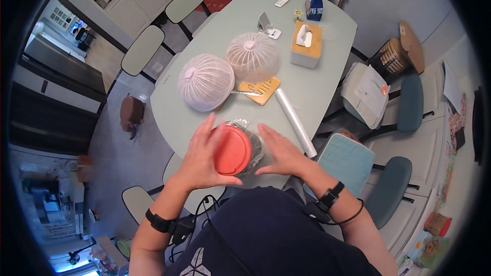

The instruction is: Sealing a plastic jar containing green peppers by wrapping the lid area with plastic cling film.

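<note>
1. Right in close now: left hand [201,157] spread and curved about the left side of the red-lidded container [234,151], contact with the lid impossible to tell; right hand [286,157] spread as well, just off the right side, pinching nothing.
2. Set at the near end of the bench [327,79], just ahead of the dark shirt [276,230], with crumpled plastic wrap [259,146] bunched along its right side.
3. First danger: a slip, from slick wrap between palm and wall (shiny stuff, probably poor for grip).
4. Second: wrap torn or puckered, from an uneven tug by one side alone.
5. Third: a tip over the near edge, from too hard a pull bodyward; black cable loops [206,202] hanging near the left wrist, liable to snag.
6. Watch the far side: pale mesh food cover [207,83] just beyond the left fingertips, easily nudged by a forward push.
7. Over to the right, plastic-wrap roll [295,122] lying aslant, apt to trundle if bumped.
8. Best working room: leftward, short of the bench's curved edge; tighter toward the roll.
</note>
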The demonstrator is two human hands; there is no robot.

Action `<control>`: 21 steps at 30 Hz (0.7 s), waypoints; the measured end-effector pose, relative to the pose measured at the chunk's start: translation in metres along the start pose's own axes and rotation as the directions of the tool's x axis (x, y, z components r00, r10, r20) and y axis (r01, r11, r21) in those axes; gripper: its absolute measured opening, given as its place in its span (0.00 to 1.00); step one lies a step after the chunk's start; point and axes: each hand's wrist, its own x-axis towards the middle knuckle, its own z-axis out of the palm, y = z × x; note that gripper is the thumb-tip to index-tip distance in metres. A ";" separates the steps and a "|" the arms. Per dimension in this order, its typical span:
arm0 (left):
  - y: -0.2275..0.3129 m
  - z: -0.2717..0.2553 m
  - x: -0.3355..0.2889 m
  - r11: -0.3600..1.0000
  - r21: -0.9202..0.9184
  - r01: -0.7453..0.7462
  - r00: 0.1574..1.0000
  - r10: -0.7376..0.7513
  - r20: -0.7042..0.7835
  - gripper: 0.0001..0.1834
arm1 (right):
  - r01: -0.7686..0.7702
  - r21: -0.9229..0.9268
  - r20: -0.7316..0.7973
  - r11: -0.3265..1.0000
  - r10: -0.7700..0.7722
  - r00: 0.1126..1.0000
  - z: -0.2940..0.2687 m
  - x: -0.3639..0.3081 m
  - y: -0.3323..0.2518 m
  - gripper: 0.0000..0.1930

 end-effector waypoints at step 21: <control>-0.079 0.072 -0.048 0.771 -0.631 0.087 0.981 -0.176 -0.080 0.77 | -0.137 -0.670 0.219 0.730 0.371 0.902 0.011 0.099 -0.164 0.63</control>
